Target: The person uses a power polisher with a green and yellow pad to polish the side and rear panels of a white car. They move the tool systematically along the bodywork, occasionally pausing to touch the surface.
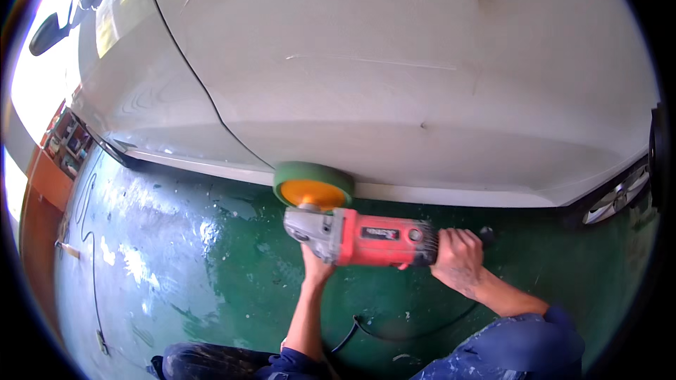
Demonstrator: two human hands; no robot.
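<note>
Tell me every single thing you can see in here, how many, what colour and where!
Car: one, pale grey, across the top
Side mirror: one, dark, upper left
Wheels: two, dark tyres, partly seen at left and right
Long scratch-like mark: one, whitish, on the car's side
Polisher: one, red and grey, centre
Round pad: one, green and orange, on the polisher
Cords: two stretches, dark, on the floor at left and lower middle
Cabinet: one, orange-brown, far left, contents too small to tell
Floor: one, green, below
Trouser legs: two, dark blue, bottom
Left hand: one, bare, partly hidden under the polisher's head
Right hand: one, bare, gripping the polisher's rear
</note>
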